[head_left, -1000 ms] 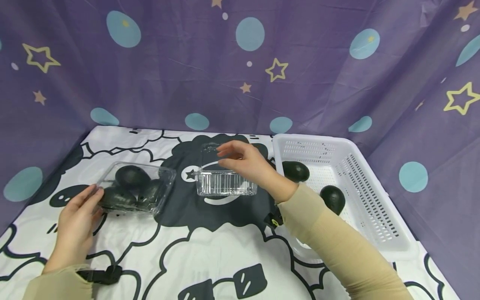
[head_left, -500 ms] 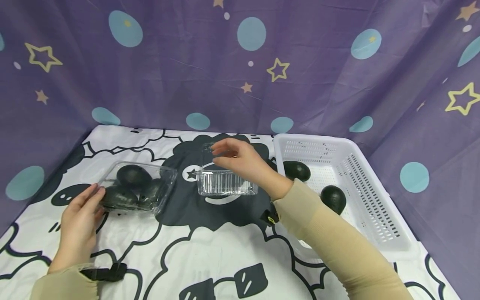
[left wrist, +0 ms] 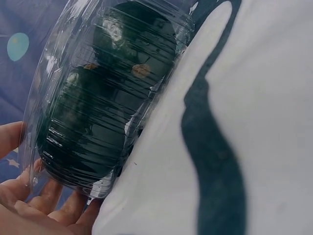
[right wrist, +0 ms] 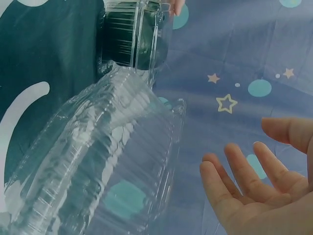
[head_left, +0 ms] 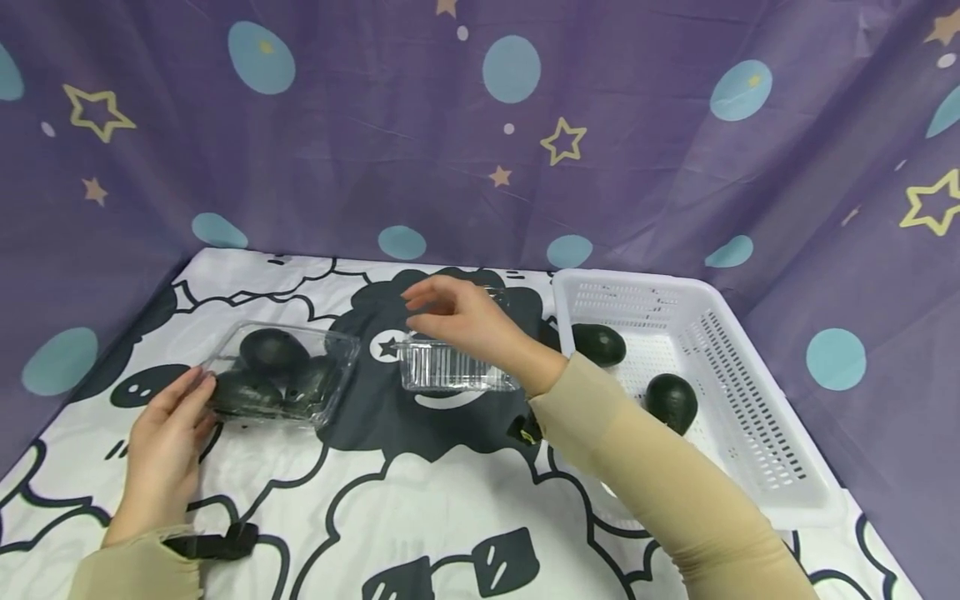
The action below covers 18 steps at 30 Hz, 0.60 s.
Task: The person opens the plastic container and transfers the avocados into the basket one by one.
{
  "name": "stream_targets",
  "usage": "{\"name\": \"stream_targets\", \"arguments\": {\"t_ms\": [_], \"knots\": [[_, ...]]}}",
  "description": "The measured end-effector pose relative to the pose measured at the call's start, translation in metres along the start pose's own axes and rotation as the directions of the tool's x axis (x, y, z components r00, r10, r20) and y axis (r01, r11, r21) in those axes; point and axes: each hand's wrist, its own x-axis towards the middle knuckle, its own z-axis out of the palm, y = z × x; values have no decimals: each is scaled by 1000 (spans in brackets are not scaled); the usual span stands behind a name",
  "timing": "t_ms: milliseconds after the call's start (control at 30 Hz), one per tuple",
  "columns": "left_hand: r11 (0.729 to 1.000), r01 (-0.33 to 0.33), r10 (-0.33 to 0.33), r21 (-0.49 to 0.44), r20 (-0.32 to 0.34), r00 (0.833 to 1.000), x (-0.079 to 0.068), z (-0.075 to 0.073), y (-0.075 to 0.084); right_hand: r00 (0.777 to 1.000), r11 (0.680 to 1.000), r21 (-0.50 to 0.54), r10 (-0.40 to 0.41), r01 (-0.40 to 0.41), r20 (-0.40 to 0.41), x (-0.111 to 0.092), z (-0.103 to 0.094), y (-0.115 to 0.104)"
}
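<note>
A clear plastic clamshell [head_left: 341,367] with three dark green avocados [head_left: 273,353] inside lies on the left of the table. My left hand [head_left: 167,442] grips its near left corner, thumb on the lid side and fingers curled at the base [left wrist: 63,205]. A second clear clamshell [head_left: 457,371] stands in the middle, its lid raised at the back and no fruit in it. My right hand [head_left: 468,321] hovers over this one, fingers loosely bent and nothing between them. In the right wrist view the fingers [right wrist: 244,178] are apart from the plastic.
On the right stands a white perforated basket [head_left: 757,400] with two avocados [head_left: 671,403], partly behind my right sleeve [head_left: 645,450]. A patterned cloth [head_left: 435,517] covers the table. A purple curtain [head_left: 420,125] hangs behind and at the sides.
My right hand has drifted left over the middle clamshell. The left hand keeps its grip on the filled clamshell, and the head view has turned slightly left.
</note>
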Motion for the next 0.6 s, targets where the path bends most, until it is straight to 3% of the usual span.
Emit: {"name": "stream_targets", "arguments": {"t_ms": [200, 600], "knots": [[999, -18, 19, -43, 21, 1000, 0, -2, 0, 1000, 999, -29, -11, 12, 26, 6, 8, -4], [999, -11, 11, -32, 10, 1000, -7, -1, 2, 996, 996, -87, 2, 5, 85, 22, 28, -17]]}}
